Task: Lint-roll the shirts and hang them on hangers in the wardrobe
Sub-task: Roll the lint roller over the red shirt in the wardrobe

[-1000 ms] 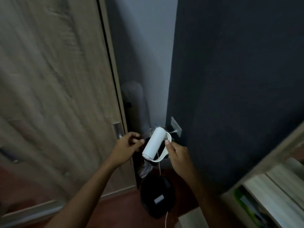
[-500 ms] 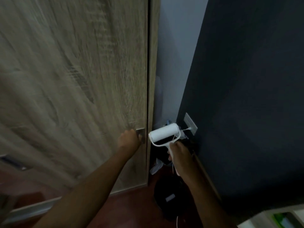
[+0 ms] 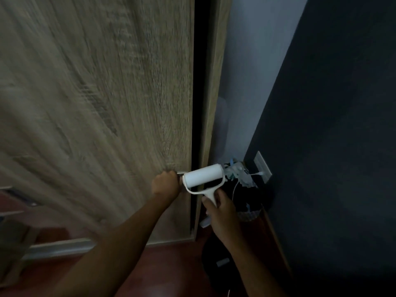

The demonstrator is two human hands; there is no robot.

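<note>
A tall wood-grain wardrobe door [image 3: 107, 103] fills the left and centre, blurred by motion. A thin dark gap [image 3: 198, 103] shows between its right edge and the wardrobe's side panel [image 3: 214, 93]. My left hand [image 3: 166, 184] is closed on the small metal handle at the door's right edge. My right hand [image 3: 221, 207] grips the white handle of a lint roller [image 3: 203, 175], whose white roll lies sideways just right of the left hand. No shirts or hangers are in view.
A dark wall [image 3: 332, 125] stands at the right with a white socket plate [image 3: 262, 167] and a plugged cable. Dark clutter and bags [image 3: 240, 179] sit in the corner by the pale wall. A black object [image 3: 218, 262] lies on the red-brown floor.
My left hand moved onto the door handle and closed on it. A dark gap has appeared along the door's right edge. The lint roller swung sideways in my right hand.
</note>
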